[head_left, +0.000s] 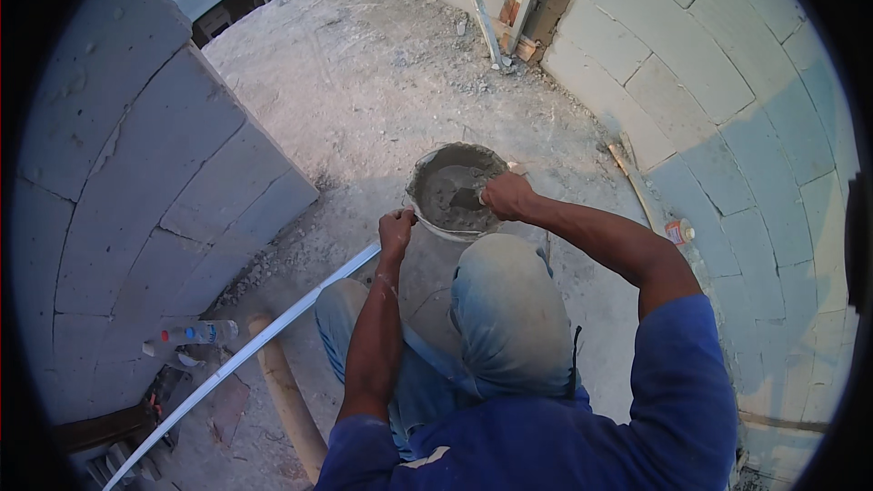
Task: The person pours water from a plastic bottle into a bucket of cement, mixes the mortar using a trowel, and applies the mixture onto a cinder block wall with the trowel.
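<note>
A round bucket crusted with dried mortar stands on the ground in front of my knees. Wet grey mortar lies inside it. My right hand is closed at the bucket's right rim around the handle of a trowel. The dark blade reaches into the mortar, and most of the handle is hidden by my fingers. At the near left rim, the fingers of my left hand are closed on the bucket's edge.
Block walls rise on the left and right. A long pale metal bar slants past my left leg beside a wooden pole. Plastic bottles lie at left; another bottle and a wood strip lie by the right wall.
</note>
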Available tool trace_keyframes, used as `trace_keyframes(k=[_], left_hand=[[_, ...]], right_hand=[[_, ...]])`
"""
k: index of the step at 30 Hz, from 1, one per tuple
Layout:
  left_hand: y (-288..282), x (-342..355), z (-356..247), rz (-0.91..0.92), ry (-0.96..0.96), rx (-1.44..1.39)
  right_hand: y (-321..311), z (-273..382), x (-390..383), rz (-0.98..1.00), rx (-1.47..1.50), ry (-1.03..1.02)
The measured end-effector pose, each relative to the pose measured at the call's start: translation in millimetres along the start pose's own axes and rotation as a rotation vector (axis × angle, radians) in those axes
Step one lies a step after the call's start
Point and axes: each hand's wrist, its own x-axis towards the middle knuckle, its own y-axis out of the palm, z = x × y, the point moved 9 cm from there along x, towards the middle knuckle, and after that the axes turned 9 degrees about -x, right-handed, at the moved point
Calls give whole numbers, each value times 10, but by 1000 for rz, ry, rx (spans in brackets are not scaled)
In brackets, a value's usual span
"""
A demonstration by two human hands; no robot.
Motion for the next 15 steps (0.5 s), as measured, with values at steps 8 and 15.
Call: trace_keyframes(k=[8, 15], left_hand=[[38, -22, -82, -39, 15, -15], [56, -60, -35, -87, -14, 3]], right_hand=[[-417, -425, 152, -229, -138, 51], [-629, -389, 215, -296, -240, 76]])
